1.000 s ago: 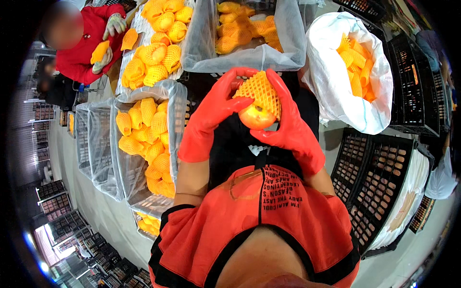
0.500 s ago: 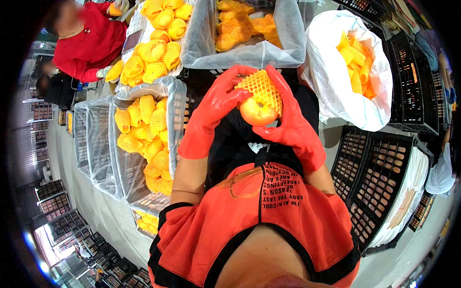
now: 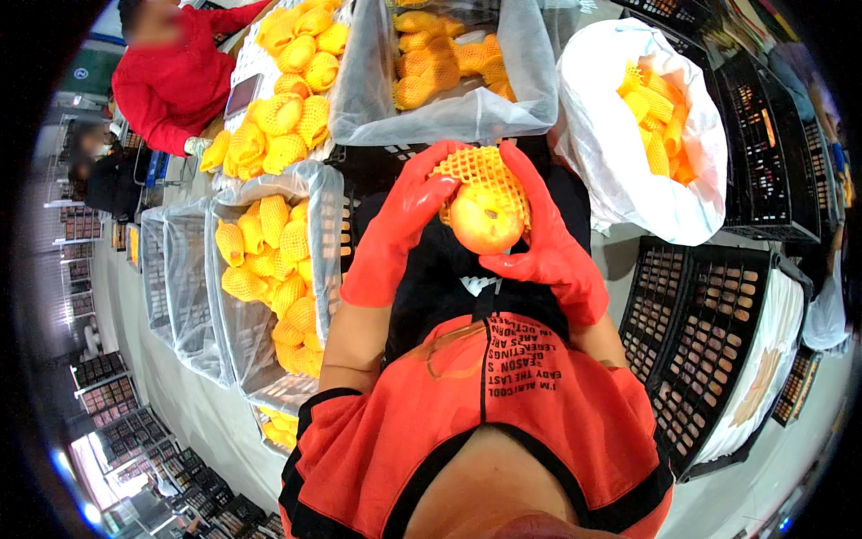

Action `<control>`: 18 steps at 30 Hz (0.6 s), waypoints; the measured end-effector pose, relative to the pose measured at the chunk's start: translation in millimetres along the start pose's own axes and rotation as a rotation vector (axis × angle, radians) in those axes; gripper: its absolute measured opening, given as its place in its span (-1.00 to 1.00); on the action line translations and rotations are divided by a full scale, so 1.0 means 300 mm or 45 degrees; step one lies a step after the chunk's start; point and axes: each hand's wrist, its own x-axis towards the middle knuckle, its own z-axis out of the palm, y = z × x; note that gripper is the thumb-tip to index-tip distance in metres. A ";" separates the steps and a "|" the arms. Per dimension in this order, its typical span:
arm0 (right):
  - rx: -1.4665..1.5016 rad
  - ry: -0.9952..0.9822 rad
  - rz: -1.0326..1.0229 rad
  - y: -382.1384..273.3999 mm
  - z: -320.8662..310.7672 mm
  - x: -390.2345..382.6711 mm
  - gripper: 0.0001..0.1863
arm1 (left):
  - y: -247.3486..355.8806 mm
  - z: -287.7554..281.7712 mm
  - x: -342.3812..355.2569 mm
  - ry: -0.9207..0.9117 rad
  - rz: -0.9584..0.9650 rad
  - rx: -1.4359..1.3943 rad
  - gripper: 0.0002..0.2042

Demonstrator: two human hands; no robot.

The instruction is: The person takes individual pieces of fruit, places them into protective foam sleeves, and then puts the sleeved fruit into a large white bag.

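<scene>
A round yellow-red apple (image 3: 485, 223) sits between my hands, in front of my chest. A yellow foam net (image 3: 487, 171) covers its far part, and the near face with its brownish hollow is bare. My left hand (image 3: 402, 220), in a red rubber glove, closes on the net at the apple's left, its thumb and fingers at the net's edge. My right hand (image 3: 549, 247), gloved alike, wraps the right side, with its fingers along the net and its thumb near the apple's lower edge.
Ahead stands a lined crate (image 3: 440, 130) of netted fruit; another lined crate (image 3: 325, 193) is left. Netted fruit (image 3: 278, 117) lies on a table where a person in red (image 3: 175, 81) works. At right are a white sack (image 3: 593, 117) of foam nets and black crates (image 3: 709, 332).
The apple and both hands appear slightly lower in the view, and more of the apple's bare face shows. The person in red has shifted, one arm now stretched out. The whole view has tilted slightly.
</scene>
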 end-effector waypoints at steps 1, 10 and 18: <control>0.011 0.009 0.018 -0.001 -0.009 -0.008 0.23 | -0.003 0.009 0.009 -0.018 0.003 0.004 -0.38; -0.265 -0.011 -0.038 -0.043 -0.114 -0.061 0.14 | 0.022 0.097 0.068 -0.211 -0.297 -0.016 -0.41; -0.419 0.079 -0.081 -0.027 -0.161 -0.087 0.15 | -0.006 0.157 0.096 -0.247 -0.215 -0.095 -0.33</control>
